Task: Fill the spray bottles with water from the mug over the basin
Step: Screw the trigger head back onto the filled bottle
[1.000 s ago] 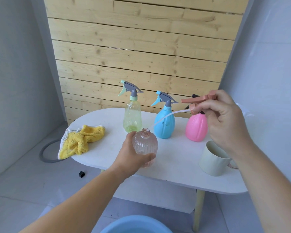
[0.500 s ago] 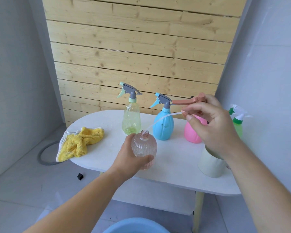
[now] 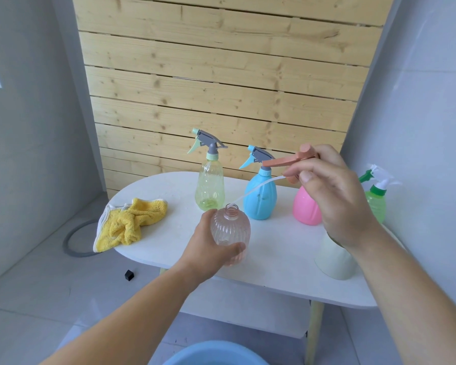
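Peach-tinted bottle (image 3: 231, 231), uncapped and seemingly empty, was gripped by our left hand (image 3: 208, 251) above the table (image 3: 169, 233). Our right hand (image 3: 334, 196) pinched its spray head (image 3: 287, 161), the tube (image 3: 256, 188) ending at the neck. We judged filling not begun: mug (image 3: 332, 262) standing untouched, basin (image 3: 216, 355) below, other bottles (image 3: 259, 198) capped.

Pale-pink ribbed bottle (image 3: 231, 230); terracotta trigger head (image 3: 287, 161); yellow-green bottle (image 3: 210, 191), blue bottle (image 3: 259, 200), pink bottle (image 3: 306, 208), green bottle (image 3: 376, 204); cream mug (image 3: 334, 262); yellow cloth (image 3: 132, 222); white desk (image 3: 279, 248); light-blue basin (image 3: 213, 355).

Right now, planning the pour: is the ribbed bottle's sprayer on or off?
Off: right hand holds the sprayer, tube tip at the bottle's bare neck.
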`<act>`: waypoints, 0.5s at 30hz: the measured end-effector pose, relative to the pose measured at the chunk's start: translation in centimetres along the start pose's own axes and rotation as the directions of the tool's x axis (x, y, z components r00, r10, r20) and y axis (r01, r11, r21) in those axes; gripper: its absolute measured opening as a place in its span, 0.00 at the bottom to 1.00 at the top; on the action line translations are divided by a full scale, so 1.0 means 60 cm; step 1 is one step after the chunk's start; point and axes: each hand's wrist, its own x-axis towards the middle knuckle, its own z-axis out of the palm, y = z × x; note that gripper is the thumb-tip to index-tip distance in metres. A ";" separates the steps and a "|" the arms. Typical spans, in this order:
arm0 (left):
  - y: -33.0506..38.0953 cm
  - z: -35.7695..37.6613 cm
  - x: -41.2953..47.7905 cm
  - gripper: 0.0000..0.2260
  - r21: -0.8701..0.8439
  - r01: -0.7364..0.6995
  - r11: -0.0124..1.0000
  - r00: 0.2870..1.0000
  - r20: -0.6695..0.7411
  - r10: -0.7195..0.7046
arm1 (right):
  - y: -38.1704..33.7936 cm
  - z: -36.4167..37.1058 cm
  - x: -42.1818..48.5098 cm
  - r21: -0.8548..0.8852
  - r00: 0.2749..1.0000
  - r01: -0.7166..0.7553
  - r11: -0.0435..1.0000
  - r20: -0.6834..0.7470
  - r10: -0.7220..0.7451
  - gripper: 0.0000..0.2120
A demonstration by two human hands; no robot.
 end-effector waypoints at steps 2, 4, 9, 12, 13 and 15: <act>0.002 0.000 -0.001 0.38 0.010 0.003 1.000 1.000 0.000 -0.003 | -0.001 0.000 0.001 -0.008 0.999 0.031 0.999 0.012 -0.031 0.15; 0.004 0.000 -0.003 0.38 0.021 0.005 1.000 1.000 -0.003 -0.005 | -0.005 -0.001 0.001 -0.014 0.999 0.049 0.999 0.016 -0.049 0.16; 0.005 0.000 -0.002 0.37 0.030 0.003 1.000 1.000 -0.005 -0.002 | -0.023 0.001 0.005 -0.034 0.992 0.117 0.993 0.053 -0.116 0.16; 0.005 0.001 -0.002 0.37 0.028 0.001 1.000 1.000 -0.006 -0.001 | -0.031 0.021 0.005 -0.031 0.989 0.117 0.993 0.095 -0.114 0.16; 0.005 0.001 -0.002 0.38 0.031 -0.001 1.000 1.000 -0.006 0.001 | -0.032 0.029 0.005 -0.028 0.989 0.109 0.994 0.102 -0.105 0.16; 0.005 0.001 -0.003 0.39 0.033 0.000 0.999 1.000 -0.003 0.000 | -0.031 0.040 0.005 0.011 0.988 0.101 0.995 0.114 -0.102 0.16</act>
